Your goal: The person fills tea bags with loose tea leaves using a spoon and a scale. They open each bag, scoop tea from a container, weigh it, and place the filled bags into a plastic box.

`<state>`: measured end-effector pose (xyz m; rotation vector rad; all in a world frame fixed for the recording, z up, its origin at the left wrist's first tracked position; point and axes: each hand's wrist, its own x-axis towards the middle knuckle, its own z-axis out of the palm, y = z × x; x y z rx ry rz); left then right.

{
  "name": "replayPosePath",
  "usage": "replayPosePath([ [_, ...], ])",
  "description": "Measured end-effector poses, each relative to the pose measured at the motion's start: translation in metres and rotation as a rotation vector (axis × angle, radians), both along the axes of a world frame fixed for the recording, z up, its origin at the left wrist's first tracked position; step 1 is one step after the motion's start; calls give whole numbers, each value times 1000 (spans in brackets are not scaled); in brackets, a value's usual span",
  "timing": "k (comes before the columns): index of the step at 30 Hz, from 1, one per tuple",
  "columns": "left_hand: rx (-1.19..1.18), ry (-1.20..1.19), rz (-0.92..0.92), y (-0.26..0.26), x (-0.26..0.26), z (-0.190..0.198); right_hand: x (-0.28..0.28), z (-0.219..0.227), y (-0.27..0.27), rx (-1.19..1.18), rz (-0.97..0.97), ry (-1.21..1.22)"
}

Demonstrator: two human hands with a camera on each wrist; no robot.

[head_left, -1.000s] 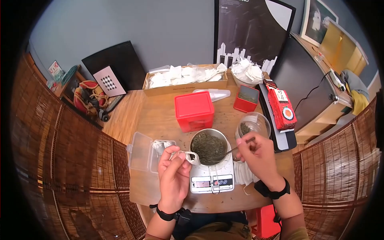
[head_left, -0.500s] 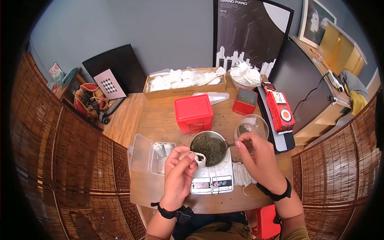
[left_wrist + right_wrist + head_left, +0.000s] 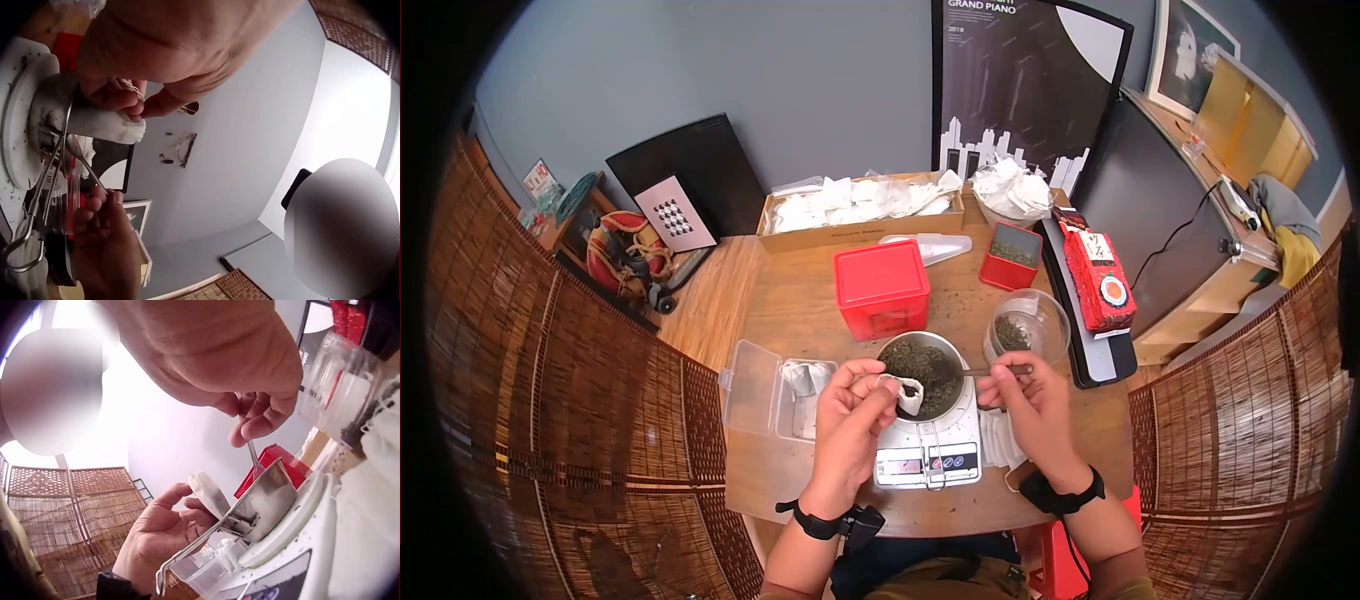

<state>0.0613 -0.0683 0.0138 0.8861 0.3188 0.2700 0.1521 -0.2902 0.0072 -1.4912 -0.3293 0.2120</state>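
Note:
My left hand (image 3: pixel 846 428) pinches a small white tea bag (image 3: pixel 911 396) by its rim, mouth up, with dark leaf showing inside. The bag is over the near left edge of a metal pot (image 3: pixel 272 499) of dried tea leaves (image 3: pixel 920 362). In my right hand (image 3: pixel 1040 412) is a metal spoon (image 3: pixel 94 177), held by the handle between thumb and fingers. Its bowl end is down inside the pot. A white kitchen scale (image 3: pixel 897 436) with a display carries the pot, whose wire handle points toward me.
Left lies an open clear plastic box (image 3: pixel 750 392) with filled bags. Behind the pot stands a red tin (image 3: pixel 882 290); a clear jar (image 3: pixel 1050 325) and an open red tin (image 3: pixel 1008 270) are right. Flat white bags (image 3: pixel 998 440) lie beside the scale, more in a cardboard box (image 3: pixel 860 233).
My left hand has shifted right, bringing the tea bag over the pot. The right hand rose slightly, then came down and left, and the spoon's handle now lies nearly level.

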Motion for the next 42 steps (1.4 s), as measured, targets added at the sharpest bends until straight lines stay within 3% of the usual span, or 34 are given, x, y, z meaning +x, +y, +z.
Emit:
replayPosePath([
  [10, 35, 10, 75, 2, 0, 3, 2, -4, 1, 141, 42, 339],
  [18, -33, -4, 43, 2, -4, 7, 2, -17, -8, 216, -39, 368],
  [32, -16, 85, -17, 0, 8, 10, 0, 40, -12, 269, -40, 253],
  [42, -45, 95, -16, 3, 10, 8, -13, 57, -2, 47, 49, -6],
])
